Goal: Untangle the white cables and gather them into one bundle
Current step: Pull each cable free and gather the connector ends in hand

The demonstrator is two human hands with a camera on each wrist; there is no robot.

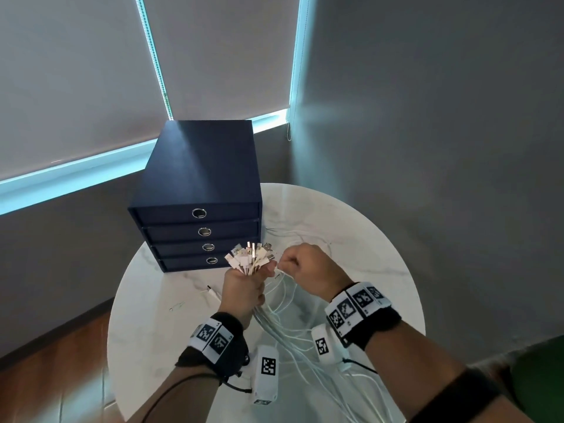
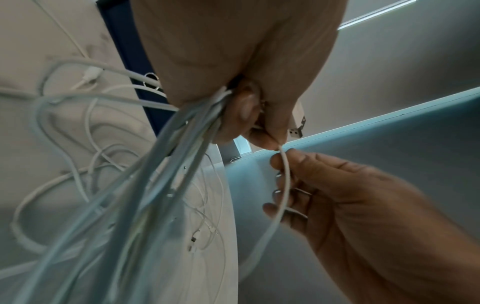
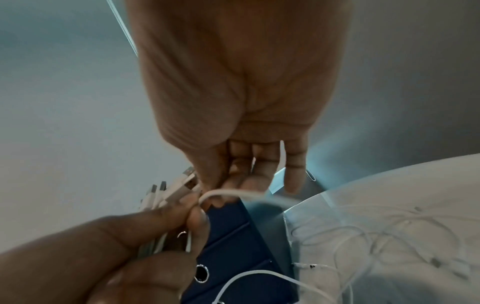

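My left hand (image 1: 244, 285) is held upright above the table and grips a bundle of white cables (image 1: 251, 259), whose plugs fan out above the fist. The cords (image 1: 287, 328) hang below it and trail onto the table. Just right of it, my right hand (image 1: 293, 264) pinches a single white cable (image 3: 223, 193) close to the left thumb. In the left wrist view that cable (image 2: 284, 174) runs down across the right hand's (image 2: 337, 195) curled fingers, and the bundle's cords (image 2: 168, 164) leave the left fist (image 2: 233, 61).
A dark blue drawer box (image 1: 198, 193) stands at the back left of the round white marble table (image 1: 366, 239). One loose cable end (image 1: 213, 293) lies on the table left of my left hand. More cable loops (image 3: 363, 236) lie on the tabletop at the right.
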